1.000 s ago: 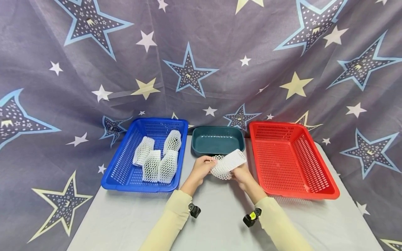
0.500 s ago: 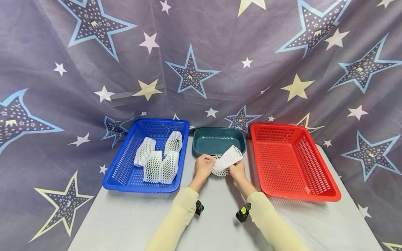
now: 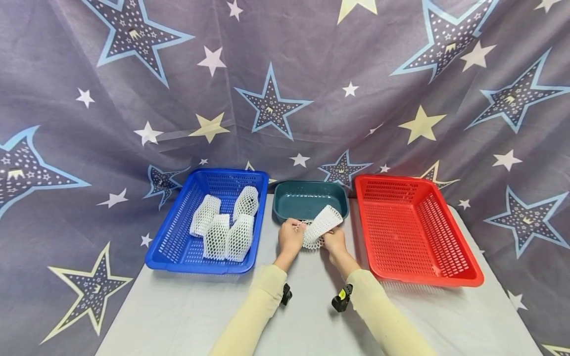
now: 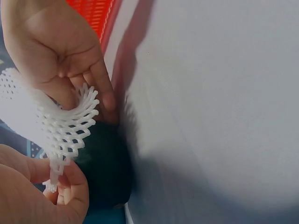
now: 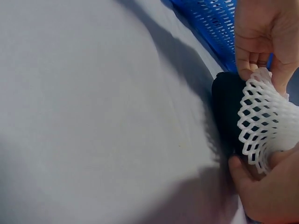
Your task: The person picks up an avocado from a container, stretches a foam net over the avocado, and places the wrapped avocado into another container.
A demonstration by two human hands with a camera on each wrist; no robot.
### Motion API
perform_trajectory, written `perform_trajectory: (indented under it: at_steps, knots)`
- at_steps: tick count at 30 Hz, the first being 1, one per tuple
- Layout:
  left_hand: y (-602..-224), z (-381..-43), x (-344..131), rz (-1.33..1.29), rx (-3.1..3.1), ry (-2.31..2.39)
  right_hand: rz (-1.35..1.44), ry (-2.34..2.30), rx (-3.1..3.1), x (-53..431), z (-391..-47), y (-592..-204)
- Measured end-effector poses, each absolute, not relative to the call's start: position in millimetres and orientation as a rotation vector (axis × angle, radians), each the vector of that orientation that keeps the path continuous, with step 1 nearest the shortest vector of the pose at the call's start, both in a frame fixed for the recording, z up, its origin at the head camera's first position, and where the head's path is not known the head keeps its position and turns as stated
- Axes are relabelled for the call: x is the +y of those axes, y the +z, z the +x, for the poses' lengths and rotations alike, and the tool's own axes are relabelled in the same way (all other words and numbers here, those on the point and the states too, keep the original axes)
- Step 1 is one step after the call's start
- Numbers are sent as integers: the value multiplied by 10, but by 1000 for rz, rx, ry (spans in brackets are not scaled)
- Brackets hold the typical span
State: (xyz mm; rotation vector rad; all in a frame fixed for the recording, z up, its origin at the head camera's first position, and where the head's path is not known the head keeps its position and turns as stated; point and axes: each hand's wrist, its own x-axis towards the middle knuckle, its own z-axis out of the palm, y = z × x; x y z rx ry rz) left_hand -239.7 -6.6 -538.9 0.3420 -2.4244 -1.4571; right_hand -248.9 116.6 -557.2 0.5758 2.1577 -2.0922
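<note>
Both hands hold one white foam fruit net [image 3: 324,221] just in front of the dark green tray [image 3: 310,186]. My left hand [image 3: 291,237] pinches the net's lattice rim between thumb and fingers. My right hand [image 3: 336,242] grips the opposite side of the opening; in the left wrist view, some right-hand fingers [image 4: 106,95] lie outside the rim while another part of the hand goes into it. The net's mouth [image 5: 254,123] is spread between the hands, its narrower end pointing away to the upper right. Whether anything sits inside the net is hidden.
Left of the tray stands a blue basket [image 3: 166,264] with several net-wrapped items [image 3: 215,236], their contents hard to make out. A red basket [image 3: 396,237] stands at the right. All rest on a white-covered table [image 3: 307,326] before a star-patterned curtain [image 3: 285,49].
The hands and net have shifted slightly away from the body and drawn a little closer together. The net's far end has tipped more upright. The whole head view has shifted slightly.
</note>
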Motion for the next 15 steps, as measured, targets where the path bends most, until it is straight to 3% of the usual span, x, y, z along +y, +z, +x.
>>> perform_trajectory:
  at_steps: [15]
  knots:
    - [-5487, -2332, -217, 397, -2483, -1591, 580, -2169, 2096, 1150, -2409, -5623]
